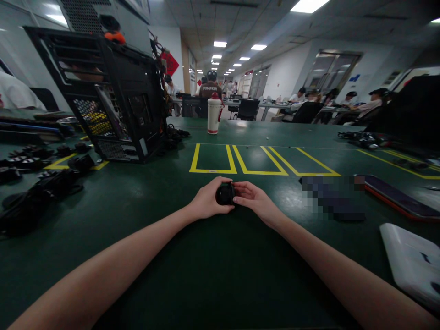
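Observation:
A small round black object [225, 195] with a glossy front sits between my two hands, low over the green table [206, 266]; its exact kind is not clear. My left hand [211, 198] wraps round its left side, thumb and fingers curved about it. From the right, my right hand [253, 199] pinches its edge with the fingertips. Whether the object rests on the table or is held just above it, I cannot tell. Beyond the hands, yellow tape outlines [216, 171] mark the tabletop.
An open black computer case [137, 105] stands at the left, with black cables and parts [44, 197] near it. A cream tumbler [213, 117] stands at the back. At the right lie a phone [402, 197] and a white device [412, 261]. People sit at far tables.

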Tool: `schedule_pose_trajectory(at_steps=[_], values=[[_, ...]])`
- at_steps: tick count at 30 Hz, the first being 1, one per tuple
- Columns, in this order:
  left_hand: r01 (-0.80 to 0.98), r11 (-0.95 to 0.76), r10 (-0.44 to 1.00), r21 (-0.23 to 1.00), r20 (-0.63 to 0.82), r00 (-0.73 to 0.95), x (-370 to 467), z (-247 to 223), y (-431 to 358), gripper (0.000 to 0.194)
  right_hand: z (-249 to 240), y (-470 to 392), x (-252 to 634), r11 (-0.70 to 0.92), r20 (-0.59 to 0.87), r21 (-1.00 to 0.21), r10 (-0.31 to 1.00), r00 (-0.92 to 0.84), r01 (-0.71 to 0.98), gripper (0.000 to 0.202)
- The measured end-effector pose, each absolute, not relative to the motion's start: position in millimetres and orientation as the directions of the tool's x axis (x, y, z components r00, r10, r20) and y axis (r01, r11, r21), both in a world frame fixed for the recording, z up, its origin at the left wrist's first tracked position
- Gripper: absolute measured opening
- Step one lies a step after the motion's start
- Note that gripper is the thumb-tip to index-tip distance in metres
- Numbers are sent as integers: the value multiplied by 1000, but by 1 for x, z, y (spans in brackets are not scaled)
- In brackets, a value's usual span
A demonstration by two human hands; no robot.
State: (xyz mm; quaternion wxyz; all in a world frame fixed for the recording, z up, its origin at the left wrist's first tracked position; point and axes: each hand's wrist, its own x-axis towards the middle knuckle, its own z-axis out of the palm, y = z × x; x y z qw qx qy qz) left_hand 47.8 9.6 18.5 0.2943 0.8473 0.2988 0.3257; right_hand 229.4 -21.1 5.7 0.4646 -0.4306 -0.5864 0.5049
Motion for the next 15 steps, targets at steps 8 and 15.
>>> schedule_pose_trajectory(at_steps=[8, 15], values=[[318, -694, 673, 646, 424, 606, 48, 18, 8, 59, 10, -26, 227, 104, 100, -995, 973, -207, 9, 32], [326, -694, 672, 642, 417, 612, 49, 18, 8, 59, 8, -24, 226, 49, 48, -999, 989, -140, 6, 32]])
